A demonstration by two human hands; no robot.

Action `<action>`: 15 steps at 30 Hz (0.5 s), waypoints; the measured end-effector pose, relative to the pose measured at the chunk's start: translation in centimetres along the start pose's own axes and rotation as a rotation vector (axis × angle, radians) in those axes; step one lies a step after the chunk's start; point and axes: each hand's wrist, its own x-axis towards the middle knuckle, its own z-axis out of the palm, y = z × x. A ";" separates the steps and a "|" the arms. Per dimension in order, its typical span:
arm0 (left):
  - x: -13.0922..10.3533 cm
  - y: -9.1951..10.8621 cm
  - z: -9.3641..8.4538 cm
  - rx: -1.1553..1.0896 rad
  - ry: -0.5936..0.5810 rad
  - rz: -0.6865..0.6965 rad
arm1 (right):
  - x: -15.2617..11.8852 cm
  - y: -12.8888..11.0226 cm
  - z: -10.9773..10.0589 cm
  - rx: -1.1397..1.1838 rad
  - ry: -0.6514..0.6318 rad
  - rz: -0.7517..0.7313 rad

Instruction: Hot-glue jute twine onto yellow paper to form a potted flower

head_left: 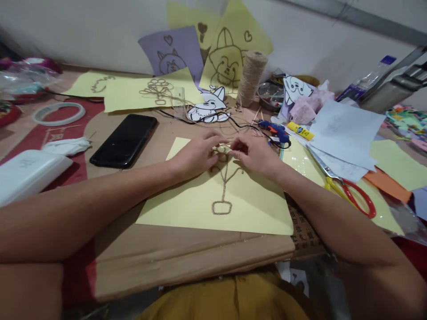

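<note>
R hand [248, 151] pinches thin brown twine [224, 191] atop pale-yellow paper sheet [180, 209]; L hand [207, 153] touches same twine, closure unclear. Flat black phone [123, 141] lies L of grip, red-and-yellow-handled metal scissors [328, 171] R.

Two bare hands, the left hand [203, 153] and the right hand [255, 153], are meeting at the top of a pale yellow sheet [187, 200], their fingers pinching at brown twine [224, 191] that is forming a stemmed plant above a small pot outline. A black smartphone [124, 141] is lying to the left on the cardboard-covered counter [150, 253]. A twine spool [251, 79] is standing behind the hands, and red-and-yellow scissors [343, 182] are resting to the right.
</note>
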 end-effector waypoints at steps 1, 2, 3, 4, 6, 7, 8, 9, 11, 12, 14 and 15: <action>0.1 -0.2 0.1 -0.004 -0.036 0.011 | 0.0 -0.1 -0.1 0.015 -0.042 -0.021; 0.2 -0.4 0.2 -0.013 -0.069 0.024 | 0.0 -0.2 -0.2 0.026 -0.085 -0.050; 0.3 -0.6 0.3 -0.025 -0.098 0.033 | 0.0 -0.2 -0.3 0.035 -0.125 -0.088; 0.4 -0.8 0.3 -0.038 -0.120 0.038 | 0.0 -0.3 -0.5 0.041 -0.157 -0.126; 0.5 -1.1 0.4 -0.057 -0.139 0.038 | 0.0 -0.5 -0.9 0.051 -0.194 -0.183; 0.6 -1.2 0.5 -0.061 -0.138 0.034 | 0.0 -0.6 -1.2 0.055 -0.201 -0.198; 0.6 -1.3 0.5 -0.062 -0.131 0.028 | -0.1 -0.7 -1.5 0.051 -0.197 -0.202; 0.6 -1.4 0.5 -0.065 -0.122 0.023 | -0.1 -0.7 -1.8 0.037 -0.172 -0.193; 0.5 -1.4 0.4 -0.073 -0.104 0.015 | -0.1 -0.2 -2.9 -0.017 -0.028 -0.133; 0.5 -1.4 0.4 -0.076 -0.095 0.012 | -0.1 0.2 -3.6 -0.057 0.086 -0.081; 0.4 -1.3 0.2 -0.076 -0.069 0.021 | -0.2 1.8 -5.3 -0.154 0.342 0.062; 0.4 -1.3 0.2 -0.076 -0.057 0.032 | -0.2 2.7 -6.2 -0.216 0.445 0.143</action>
